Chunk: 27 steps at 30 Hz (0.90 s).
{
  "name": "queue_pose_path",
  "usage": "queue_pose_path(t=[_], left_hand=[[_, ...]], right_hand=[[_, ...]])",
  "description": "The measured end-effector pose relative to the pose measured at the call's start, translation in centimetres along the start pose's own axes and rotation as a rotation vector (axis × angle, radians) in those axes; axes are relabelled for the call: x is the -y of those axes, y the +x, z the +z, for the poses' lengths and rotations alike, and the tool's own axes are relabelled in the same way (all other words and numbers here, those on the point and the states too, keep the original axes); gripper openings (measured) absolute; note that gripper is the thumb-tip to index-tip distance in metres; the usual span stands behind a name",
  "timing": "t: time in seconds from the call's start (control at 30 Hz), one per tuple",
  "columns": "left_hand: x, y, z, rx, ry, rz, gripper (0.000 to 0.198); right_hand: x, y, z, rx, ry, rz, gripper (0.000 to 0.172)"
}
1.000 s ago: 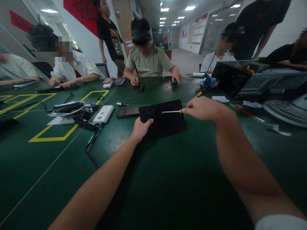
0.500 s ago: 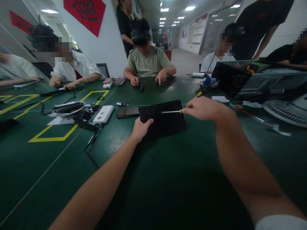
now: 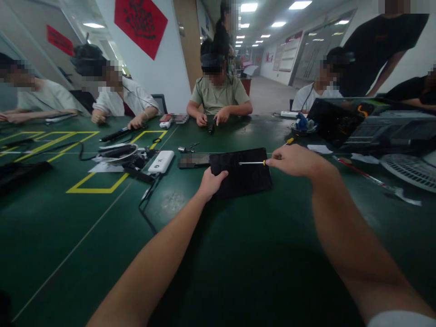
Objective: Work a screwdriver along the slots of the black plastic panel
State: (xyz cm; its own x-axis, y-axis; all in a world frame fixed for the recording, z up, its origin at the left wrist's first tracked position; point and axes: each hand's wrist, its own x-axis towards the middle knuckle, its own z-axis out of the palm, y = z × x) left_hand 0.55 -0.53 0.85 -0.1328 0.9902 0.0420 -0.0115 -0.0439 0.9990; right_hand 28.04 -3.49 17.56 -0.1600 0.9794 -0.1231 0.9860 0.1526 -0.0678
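A flat black rectangular panel [image 3: 250, 181] is slightly tilted above or on the green table; which one I cannot tell. My left hand [image 3: 211, 181] grips its left edge, thumb on top and fingers hidden underneath. In my right hand [image 3: 291, 160], closed, is a thin screwdriver [image 3: 251, 163] with a yellow collar. Its metal shaft lies nearly level across the panel, pointing left, with the tip at the panel's upper middle. Whether the tip touches a screw is too small to see. Behind the panel's left side lies a dark, flat item [image 3: 194, 160], partly blurred out.
Left of the panel are a white power bank [image 3: 161, 162] with a cable and a heap of parts [image 3: 119, 154]. Small metal pieces [image 3: 185, 149] lie behind. A computer case [image 3: 384, 125] and a white fan grille [image 3: 408, 170] stand right. Co-workers sit around the table.
My view has turned slightly left, so the scene sits further right. Both hands keep their hold, and the screwdriver stays across the panel. The co-worker opposite has brought both hands together at a small dark object.
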Motion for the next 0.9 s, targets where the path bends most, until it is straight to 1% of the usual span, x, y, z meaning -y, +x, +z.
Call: queue_pose_path(t=[0.13,0.23,0.37,0.63,0.8,0.9], left_hand=[[-0.2,0.0,-0.7,0.002,0.027,0.013,0.028],[-0.3,0.1,-1.6,0.016,0.019,0.007,0.03],[-0.1,0.4,-2.4,0.032,0.024,0.01,0.03],[0.0,0.4,-2.5,0.047,0.018,0.015,0.029],[-0.3,0.2,-2.5,0.04,-0.003,0.009,0.032],[-0.4,0.2,-2.5,0.022,-0.005,0.008,0.03]], right_hand=[[0.1,0.5,1.1,-0.034,0.036,-0.007,0.045],[0.2,0.9,1.9,-0.043,0.049,0.0,0.046],[0.5,1.2,2.1,-0.053,0.045,-0.006,0.047],[0.6,1.2,1.0,0.002,0.105,-0.044,0.041],[-0.3,1.6,1.7,-0.012,0.139,-0.064,0.042],[-0.9,1.8,2.1,-0.024,0.141,-0.078,0.042]])
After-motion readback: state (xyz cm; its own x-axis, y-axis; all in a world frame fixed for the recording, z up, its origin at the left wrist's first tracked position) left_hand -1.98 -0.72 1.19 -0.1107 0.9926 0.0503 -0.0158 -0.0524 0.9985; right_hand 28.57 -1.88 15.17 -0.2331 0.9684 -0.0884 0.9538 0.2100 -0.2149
